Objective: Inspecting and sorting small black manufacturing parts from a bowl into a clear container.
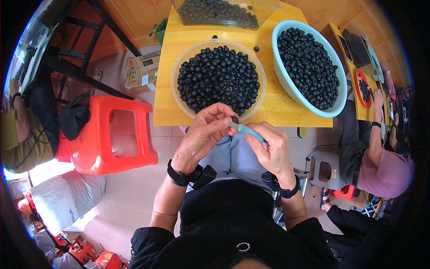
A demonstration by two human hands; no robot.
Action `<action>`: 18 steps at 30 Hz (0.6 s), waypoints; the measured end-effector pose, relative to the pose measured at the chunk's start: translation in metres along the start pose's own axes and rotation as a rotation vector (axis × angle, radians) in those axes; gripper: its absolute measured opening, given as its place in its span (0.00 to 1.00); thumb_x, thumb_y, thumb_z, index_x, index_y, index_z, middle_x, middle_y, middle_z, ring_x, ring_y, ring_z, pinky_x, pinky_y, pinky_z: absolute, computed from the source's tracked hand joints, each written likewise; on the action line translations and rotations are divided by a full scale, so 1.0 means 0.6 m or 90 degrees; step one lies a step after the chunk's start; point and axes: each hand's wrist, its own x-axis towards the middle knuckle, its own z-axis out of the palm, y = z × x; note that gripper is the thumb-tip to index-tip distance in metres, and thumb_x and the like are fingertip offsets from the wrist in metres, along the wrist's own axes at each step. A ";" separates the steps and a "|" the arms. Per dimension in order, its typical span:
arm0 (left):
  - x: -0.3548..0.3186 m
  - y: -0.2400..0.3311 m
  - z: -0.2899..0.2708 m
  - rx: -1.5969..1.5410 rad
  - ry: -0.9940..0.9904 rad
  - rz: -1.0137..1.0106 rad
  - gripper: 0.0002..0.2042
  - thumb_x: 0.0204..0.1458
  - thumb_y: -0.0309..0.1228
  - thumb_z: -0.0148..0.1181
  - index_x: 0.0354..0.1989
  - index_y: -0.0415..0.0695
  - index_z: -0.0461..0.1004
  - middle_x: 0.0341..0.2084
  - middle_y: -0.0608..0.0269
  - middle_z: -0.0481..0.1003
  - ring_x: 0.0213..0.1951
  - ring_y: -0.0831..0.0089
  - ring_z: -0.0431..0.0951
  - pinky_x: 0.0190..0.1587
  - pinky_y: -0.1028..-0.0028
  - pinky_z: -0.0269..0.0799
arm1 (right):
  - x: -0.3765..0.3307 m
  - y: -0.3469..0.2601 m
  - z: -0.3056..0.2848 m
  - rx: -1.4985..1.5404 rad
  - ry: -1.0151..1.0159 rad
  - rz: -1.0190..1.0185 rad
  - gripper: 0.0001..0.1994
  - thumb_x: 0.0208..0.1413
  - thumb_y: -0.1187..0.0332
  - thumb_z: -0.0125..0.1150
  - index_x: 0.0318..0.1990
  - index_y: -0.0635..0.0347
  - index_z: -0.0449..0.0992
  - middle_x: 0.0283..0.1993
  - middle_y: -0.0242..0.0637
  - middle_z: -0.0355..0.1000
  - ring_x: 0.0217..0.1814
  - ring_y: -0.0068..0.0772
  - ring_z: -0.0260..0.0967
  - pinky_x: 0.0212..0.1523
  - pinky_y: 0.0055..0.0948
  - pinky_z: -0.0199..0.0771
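My left hand [205, 131] pinches a small round black part [234, 120] between thumb and fingertips, just off the table's near edge. My right hand [272, 145] is closed around a small knife [249, 131] with a light blue handle. Its pale, narrow end meets the black part; the exact edge is too small to make out. Beyond my hands, a shallow clear round tray [175, 89] holds a heap of the same black parts, each with a hole. To the right stands a light blue basin [278, 67], also filled with them.
A clear bin [181, 20] of black parts stands at the back of the yellow table [164, 105]. Two loose parts lie beside the tray. A red stool [96, 134] and a white sack [67, 197] are at left. Another person [383, 172] works at right.
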 end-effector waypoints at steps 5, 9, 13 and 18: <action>0.000 -0.002 -0.001 -0.003 -0.007 -0.003 0.07 0.51 0.23 0.55 0.39 0.39 0.69 0.35 0.62 0.72 0.33 0.76 0.75 0.38 0.80 0.72 | 0.000 0.002 -0.001 -0.030 0.007 -0.023 0.07 0.47 0.68 0.62 0.32 0.62 0.76 0.21 0.37 0.68 0.16 0.31 0.63 0.18 0.27 0.58; -0.001 -0.001 0.000 -0.007 -0.004 -0.012 0.07 0.52 0.23 0.55 0.38 0.39 0.69 0.33 0.63 0.73 0.33 0.76 0.76 0.37 0.80 0.72 | -0.001 0.000 -0.002 -0.033 0.007 -0.018 0.08 0.47 0.68 0.62 0.32 0.62 0.76 0.20 0.37 0.68 0.16 0.31 0.63 0.18 0.27 0.59; -0.001 0.000 -0.005 -0.029 -0.015 -0.032 0.07 0.51 0.24 0.56 0.38 0.39 0.69 0.30 0.63 0.73 0.31 0.77 0.76 0.36 0.80 0.73 | 0.002 0.001 -0.002 -0.052 0.001 -0.035 0.08 0.47 0.67 0.63 0.33 0.61 0.76 0.21 0.36 0.67 0.17 0.31 0.66 0.18 0.27 0.62; -0.003 0.005 -0.005 -0.041 -0.018 -0.052 0.06 0.51 0.24 0.56 0.37 0.39 0.70 0.28 0.62 0.74 0.30 0.77 0.76 0.35 0.80 0.73 | 0.005 0.005 -0.005 -0.069 -0.002 -0.052 0.08 0.47 0.67 0.63 0.34 0.61 0.76 0.21 0.35 0.67 0.18 0.30 0.67 0.18 0.26 0.64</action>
